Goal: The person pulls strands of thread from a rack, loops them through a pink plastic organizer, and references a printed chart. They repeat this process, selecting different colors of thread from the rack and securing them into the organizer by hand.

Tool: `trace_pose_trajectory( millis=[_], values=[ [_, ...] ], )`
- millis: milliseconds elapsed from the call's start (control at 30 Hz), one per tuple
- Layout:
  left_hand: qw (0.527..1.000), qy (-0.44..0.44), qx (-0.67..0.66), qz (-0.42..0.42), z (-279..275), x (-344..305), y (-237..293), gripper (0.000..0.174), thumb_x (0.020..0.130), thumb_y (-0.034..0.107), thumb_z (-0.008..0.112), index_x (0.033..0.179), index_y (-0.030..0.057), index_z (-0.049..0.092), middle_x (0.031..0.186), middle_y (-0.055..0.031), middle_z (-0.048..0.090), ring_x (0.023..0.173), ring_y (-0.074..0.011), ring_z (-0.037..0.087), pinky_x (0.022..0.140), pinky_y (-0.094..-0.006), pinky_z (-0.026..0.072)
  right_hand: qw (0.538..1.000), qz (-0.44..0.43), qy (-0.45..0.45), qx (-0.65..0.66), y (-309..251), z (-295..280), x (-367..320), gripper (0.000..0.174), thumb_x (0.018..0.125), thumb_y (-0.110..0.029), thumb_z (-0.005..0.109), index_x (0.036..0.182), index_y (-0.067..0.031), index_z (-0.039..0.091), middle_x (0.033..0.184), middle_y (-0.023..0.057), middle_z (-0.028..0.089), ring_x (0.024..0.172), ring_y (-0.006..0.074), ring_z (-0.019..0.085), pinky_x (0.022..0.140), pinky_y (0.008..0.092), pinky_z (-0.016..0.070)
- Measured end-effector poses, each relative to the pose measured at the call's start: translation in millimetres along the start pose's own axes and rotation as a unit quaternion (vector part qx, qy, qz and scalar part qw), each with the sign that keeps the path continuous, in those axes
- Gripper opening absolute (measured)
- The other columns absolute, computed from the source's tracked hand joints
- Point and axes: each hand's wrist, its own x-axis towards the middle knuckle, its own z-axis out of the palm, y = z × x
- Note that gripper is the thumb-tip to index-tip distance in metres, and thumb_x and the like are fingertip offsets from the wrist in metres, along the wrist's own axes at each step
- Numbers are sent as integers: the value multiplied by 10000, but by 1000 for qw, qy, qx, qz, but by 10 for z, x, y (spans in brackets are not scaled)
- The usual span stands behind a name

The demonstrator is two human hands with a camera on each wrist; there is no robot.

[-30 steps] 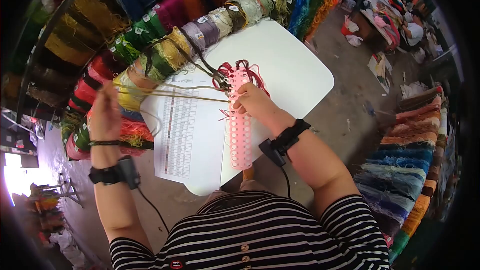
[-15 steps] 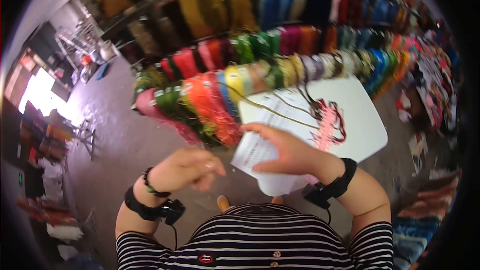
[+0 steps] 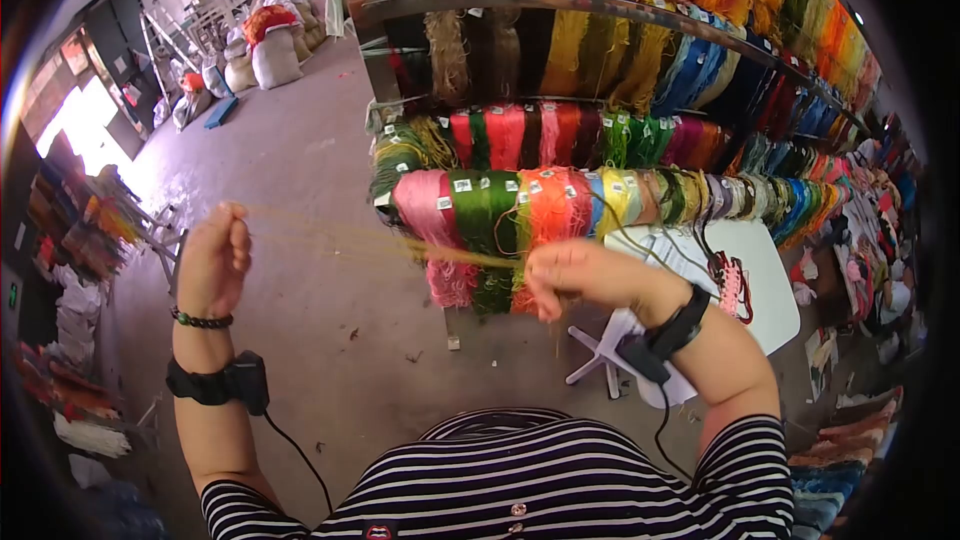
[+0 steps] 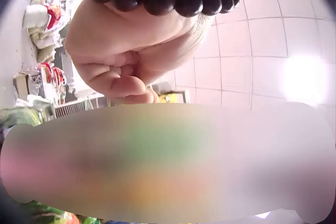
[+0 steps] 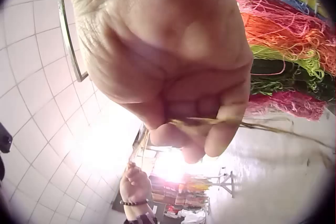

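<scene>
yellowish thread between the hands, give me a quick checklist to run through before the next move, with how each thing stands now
1. Left hand has a grip on the thread: ok, fingers curled at its far end.
2. Right hand has a grip on it: ok, it passes through the curled fingers.
3. Thread spans the space between the hands: ok.
4. Thread free of knots: cannot tell, it is blurred.
5. Pink strip rests on the white table: ok.
6. A hand steadying the strip: not ok, both are away from it.
</scene>
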Motion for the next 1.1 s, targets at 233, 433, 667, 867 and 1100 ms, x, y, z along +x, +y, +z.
trace_pose_trajectory(
  millis=[233, 433, 667, 867, 1100],
  values=[
    [991, 7, -14, 133, -537, 1140, 297, 249, 982, 238, 501, 1079, 21, 573, 826, 5, 579, 718, -78, 559, 606, -179, 450, 886, -199, 329, -259, -1462, -521, 813, 195, 917, -257, 554, 867, -90, 640, 689, -18, 592, 633, 44, 518, 562, 219, 399],
    [970, 48, -140, 195, -629, 1876, 353, 252, 977, 205, 499, 1079, -13, 572, 994, -105, 648, 973, -206, 638, 846, -270, 539, 798, -437, 332, -248, -1643, -875, 1509, 110, 902, -75, 578, 863, -5, 654, 770, 1, 622, 741, 74, 558, 690, 229, 454],
    [979, 139, -99, 115, -613, 2521, -270, 227, 977, 192, 498, 1054, 0, 591, 959, -97, 651, 918, -195, 647, 811, -265, 551, 937, -101, 287, -171, -164, -1578, 2873, 185, 887, -173, 554, 844, -31, 663, 672, 44, 649, 558, 126, 600, 506, 286, 480],
    [998, 3, -13, 62, 110, 2797, -469, 209, 975, 163, 482, 1048, 6, 599, 935, -104, 662, 803, -138, 642, 720, -224, 528, 864, 87, 233, -438, 111, -1452, 3087, 216, 834, -248, 588, 925, -81, 691, 981, 159, 674, 915, 347, 633, 788, 409, 499],
    [961, -257, 98, -12, 1179, 2656, -915, 250, 990, 169, 469, 1085, -27, 591, 933, -91, 665, 828, -134, 647, 762, -251, 537, 911, -272, 255, -177, -413, -1049, 2982, 325, 939, -190, 533, 1223, -32, 534, 1030, 93, 635, 952, 173, 608, 832, 304, 486]
  ],
)
